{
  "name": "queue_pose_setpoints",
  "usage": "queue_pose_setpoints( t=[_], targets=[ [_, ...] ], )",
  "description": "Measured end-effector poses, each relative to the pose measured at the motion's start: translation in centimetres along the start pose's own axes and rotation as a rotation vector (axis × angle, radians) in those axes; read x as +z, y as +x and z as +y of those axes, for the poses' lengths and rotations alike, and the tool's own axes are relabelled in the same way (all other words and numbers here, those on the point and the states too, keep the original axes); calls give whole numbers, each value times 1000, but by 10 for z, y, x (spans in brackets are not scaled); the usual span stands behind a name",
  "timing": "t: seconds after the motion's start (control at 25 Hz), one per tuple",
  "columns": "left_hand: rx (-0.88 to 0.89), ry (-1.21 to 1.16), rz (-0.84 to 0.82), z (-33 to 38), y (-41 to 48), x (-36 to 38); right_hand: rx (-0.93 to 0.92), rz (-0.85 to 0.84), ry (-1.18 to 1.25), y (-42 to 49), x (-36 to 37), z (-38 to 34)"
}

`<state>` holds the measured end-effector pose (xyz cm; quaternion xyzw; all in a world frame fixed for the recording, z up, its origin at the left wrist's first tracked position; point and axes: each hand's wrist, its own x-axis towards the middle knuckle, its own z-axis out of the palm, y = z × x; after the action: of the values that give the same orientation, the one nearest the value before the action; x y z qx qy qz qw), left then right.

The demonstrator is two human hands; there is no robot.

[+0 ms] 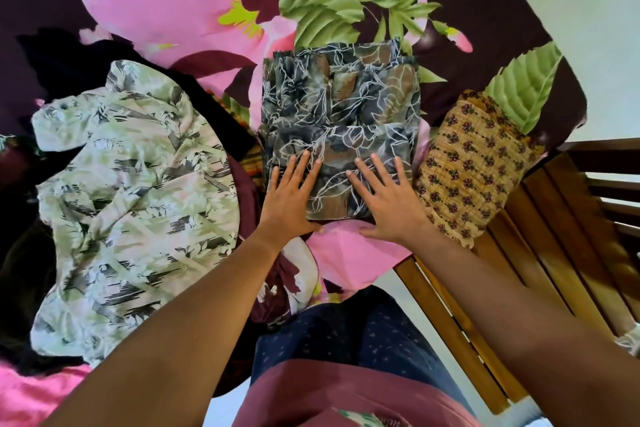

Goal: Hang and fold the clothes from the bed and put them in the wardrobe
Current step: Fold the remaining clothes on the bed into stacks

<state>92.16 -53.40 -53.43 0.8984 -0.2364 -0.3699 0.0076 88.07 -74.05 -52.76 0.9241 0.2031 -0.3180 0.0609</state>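
A dark grey and brown leaf-print garment (pixel 341 107) lies folded into a rectangle in the middle of the bed. My left hand (pixel 291 198) rests flat on its near left corner, fingers spread. My right hand (pixel 384 199) lies flat on its near right part, fingers apart too. Neither hand grips anything. To the right sits a folded yellow garment with small flowers (pixel 474 166). On the left, a pale green and grey print garment (pixel 131 191) lies spread out and crumpled, unfolded.
The bed carries a dark sheet with big pink flowers and green leaves (pixel 194 3). Dark clothes (pixel 69 59) lie heaped at the left behind the pale garment. A slatted wooden bed end (pixel 540 253) runs along the right, with pale floor beyond.
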Motion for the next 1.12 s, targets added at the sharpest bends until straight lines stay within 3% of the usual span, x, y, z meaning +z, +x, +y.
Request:
queue_pose_setpoints(
  t=[0.24,0.4,0.52,0.6,0.68,0.8,0.88,1.0,1.12],
  targets=[
    [-25,13,-38,4,9,0,25,-92,7,9,-9,2],
    [32,-23,-269,8,9,-39,-29,-250,357,6,-38,15],
    [50,-157,-445,2,6,-85,-99,-457,600,10,-70,34],
    [37,-237,-482,-8,4,-114,-98,-501,675,15,-92,51],
    [26,-322,-362,-18,7,-134,-30,-405,738,22,-112,72],
    [-71,-433,31,-29,27,-140,102,-180,789,41,-124,93],
    [-112,-435,240,-30,41,-133,84,-79,736,62,-117,97],
    [-188,-516,491,-17,47,-109,86,-84,588,91,-102,100],
    [-471,-899,704,17,37,-85,68,-21,567,111,-111,101]
  ],
)
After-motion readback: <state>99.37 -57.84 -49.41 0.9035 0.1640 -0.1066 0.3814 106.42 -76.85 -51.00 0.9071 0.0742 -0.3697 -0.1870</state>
